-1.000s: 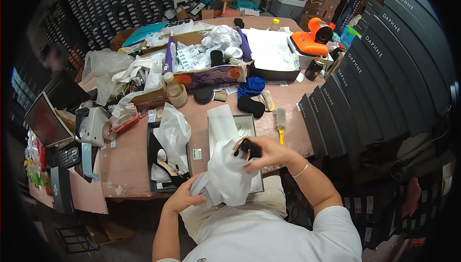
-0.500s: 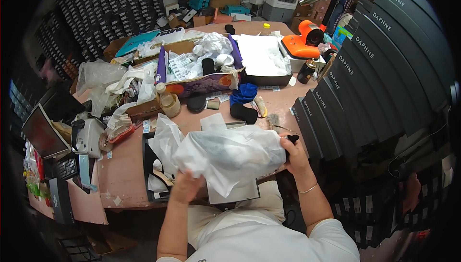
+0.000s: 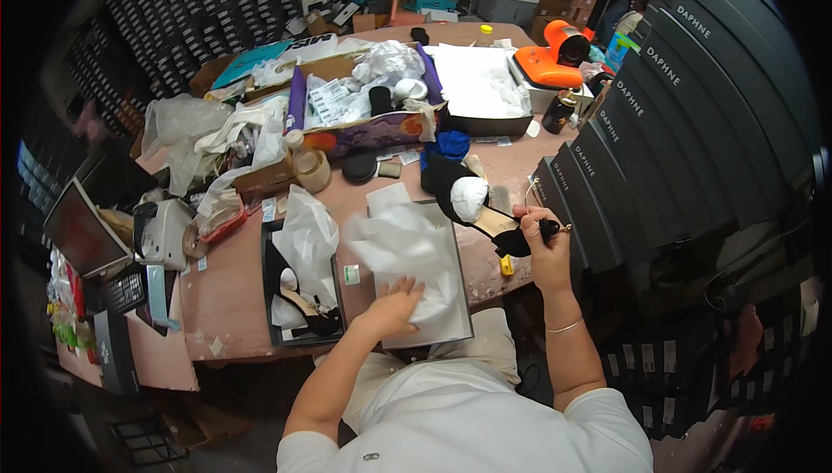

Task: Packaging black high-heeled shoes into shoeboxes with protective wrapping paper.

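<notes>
The person's left hand (image 3: 392, 307) is lying open, fingers spread flat, pressing down on the crumpled white tissue paper (image 3: 400, 243) that is sitting on the grey cardboard shoebox lid (image 3: 451, 321) at the near edge of the worn pink worktable (image 3: 217, 300). The right hand (image 3: 544, 243) is closed in a grip around the heel end of a black high-heeled shoe with a tan insole (image 3: 481, 213), holding it up just to the right of the lid, above the table's edge; the shoe's toe is pointing up and away from the person and is stuffed with a ball of white paper (image 3: 469, 197). Just left of the lid, an open black shoebox (image 3: 270, 287) is holding a second black heeled shoe (image 3: 305, 308), half covered by more white tissue paper (image 3: 305, 239). Farther back on the table, a long purple-sided cardboard box (image 3: 373, 131) is sitting full of paper wads and small items, with a flat white box (image 3: 477, 83) beside it and an orange handheld machine (image 3: 555, 57) behind that. A tall row of black shoeboxes (image 3: 693, 126) is standing along the person's right, and a beige label printer (image 3: 165, 230) is resting near the table's left end.
</notes>
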Action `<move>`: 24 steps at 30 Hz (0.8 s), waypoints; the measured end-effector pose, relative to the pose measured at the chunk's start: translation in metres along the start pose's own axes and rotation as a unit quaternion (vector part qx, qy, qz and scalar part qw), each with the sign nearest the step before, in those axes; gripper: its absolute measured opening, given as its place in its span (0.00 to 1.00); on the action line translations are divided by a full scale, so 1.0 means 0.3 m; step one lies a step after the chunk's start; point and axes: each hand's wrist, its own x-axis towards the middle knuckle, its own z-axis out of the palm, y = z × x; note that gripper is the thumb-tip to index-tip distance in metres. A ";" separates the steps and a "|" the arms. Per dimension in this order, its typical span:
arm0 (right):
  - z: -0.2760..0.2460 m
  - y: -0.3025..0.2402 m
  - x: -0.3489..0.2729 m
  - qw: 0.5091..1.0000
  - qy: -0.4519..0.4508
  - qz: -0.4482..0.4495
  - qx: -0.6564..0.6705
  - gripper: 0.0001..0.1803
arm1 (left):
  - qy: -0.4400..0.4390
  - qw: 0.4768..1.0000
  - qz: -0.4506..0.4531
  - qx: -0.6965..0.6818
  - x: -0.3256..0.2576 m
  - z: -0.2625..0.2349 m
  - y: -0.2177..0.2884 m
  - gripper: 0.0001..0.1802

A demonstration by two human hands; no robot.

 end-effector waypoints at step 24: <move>0.396 0.160 -0.065 0.912 -0.246 -0.230 -0.235 0.27 | 0.272 0.342 -0.145 -0.888 -0.221 -0.028 0.051 0.36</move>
